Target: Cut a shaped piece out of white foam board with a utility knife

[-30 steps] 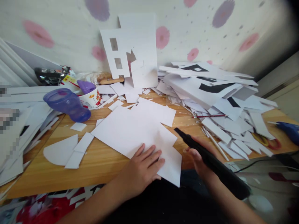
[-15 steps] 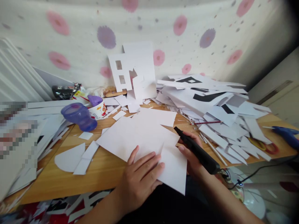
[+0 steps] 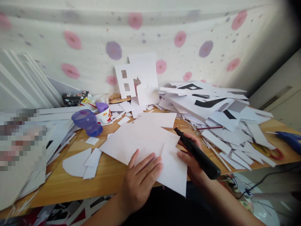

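Observation:
My left hand (image 3: 143,175) lies with spread fingers on a large white sheet (image 3: 136,138) near the table's front edge. A cut line shows in the sheet just past my fingertips. My right hand (image 3: 191,153) is wrapped round a black handheld tool (image 3: 199,157), whose narrow tip points up and to the left above the sheet's right side. The lower right corner of the sheet hangs past the table edge. Another white piece (image 3: 162,119) lies at the sheet's far side.
White cut-out panels (image 3: 145,75) stand against the flowered curtain. A large pile of white scraps (image 3: 225,125) fills the right, with scissors (image 3: 277,153) and a blue glue gun (image 3: 289,139). At left are a purple cup (image 3: 87,121), a paper tub (image 3: 104,116) and loose pieces (image 3: 77,161).
The camera view has shifted slightly, so the background sits lower and, on the left, further right. Both hands, the sheet and the black tool keep nearly the same places relative to each other.

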Demonstrator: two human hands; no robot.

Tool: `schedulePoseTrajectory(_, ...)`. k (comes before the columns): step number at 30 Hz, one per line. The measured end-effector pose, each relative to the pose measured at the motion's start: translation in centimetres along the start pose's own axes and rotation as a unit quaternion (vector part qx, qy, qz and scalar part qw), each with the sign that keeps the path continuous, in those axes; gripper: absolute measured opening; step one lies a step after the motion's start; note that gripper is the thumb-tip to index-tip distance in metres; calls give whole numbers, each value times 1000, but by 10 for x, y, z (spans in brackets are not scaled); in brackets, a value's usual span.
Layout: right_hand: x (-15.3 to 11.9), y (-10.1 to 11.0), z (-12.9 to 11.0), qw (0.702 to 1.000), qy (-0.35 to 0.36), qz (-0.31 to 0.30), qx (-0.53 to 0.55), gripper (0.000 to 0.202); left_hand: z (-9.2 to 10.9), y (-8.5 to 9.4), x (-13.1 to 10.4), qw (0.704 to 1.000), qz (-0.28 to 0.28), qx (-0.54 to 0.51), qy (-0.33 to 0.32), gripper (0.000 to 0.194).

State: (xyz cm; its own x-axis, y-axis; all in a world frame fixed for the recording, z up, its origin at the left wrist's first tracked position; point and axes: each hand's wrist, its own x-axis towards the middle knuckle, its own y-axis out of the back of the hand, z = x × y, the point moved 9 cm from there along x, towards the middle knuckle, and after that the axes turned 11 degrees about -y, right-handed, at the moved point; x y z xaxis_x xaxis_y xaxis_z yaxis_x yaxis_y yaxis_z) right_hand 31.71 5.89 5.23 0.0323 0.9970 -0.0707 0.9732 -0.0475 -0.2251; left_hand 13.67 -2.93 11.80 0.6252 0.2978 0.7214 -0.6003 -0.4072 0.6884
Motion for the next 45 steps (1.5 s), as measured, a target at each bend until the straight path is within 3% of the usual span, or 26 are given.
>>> schedulePoseTrajectory(4,1,-2,-3,1000,4,-11,16,67,-1,1,4,1000,4,-1,-21,31)
schedulePoseTrajectory(9,0,-3,-10,1000,24,18,3,60,1,6,6,1000,-5,-9,-11,30)
schedulePoseTrajectory(13,3,-1,-8,999,34,28,4,59,9,36,-10,990,135,-42,21,27)
schedulePoseTrajectory(15,5,1,-5,999,33,28,11,61,4,22,-19,979,97,-159,82,13)
schedulePoseTrajectory(16,5,1,-3,999,30,25,18,62,-1,5,-25,958,47,-247,135,6)
schedulePoseTrajectory(17,6,1,-1,999,24,21,29,62,-7,-15,-34,918,1,-341,205,15)
schedulePoseTrajectory(19,6,-2,1,999,11,7,52,64,-18,-45,-56,792,-1,-503,346,42)
schedulePoseTrajectory(21,5,0,1,998,3,19,67,66,-31,-63,-71,664,80,-598,442,58)
schedulePoseTrajectory(22,4,2,-1,997,4,32,69,67,-40,-66,-76,617,138,-620,465,58)
schedulePoseTrajectory(24,2,4,-5,997,16,43,69,69,-56,-69,-80,552,239,-649,467,54)
schedulePoseTrajectory(27,2,2,-10,997,27,11,68,67,-72,-69,-76,512,306,-685,418,47)
schedulePoseTrajectory(29,3,6,-12,997,35,11,63,63,-75,-71,-71,510,292,-703,399,42)
schedulePoseTrajectory(33,5,23,-17,993,87,71,34,55,-71,-69,-56,497,264,-731,386,42)
schedulePoseTrajectory(37,9,27,-16,988,122,84,52,59,-56,-54,-33,436,279,-790,329,42)
schedulePoseTrajectory(42,18,22,-5,985,114,79,104,55,-36,-41,-16,323,270,-851,313,50)
schedulePoseTrajectory(45,23,18,-3,984,111,75,115,54,-30,-33,-8,286,273,-870,295,46)
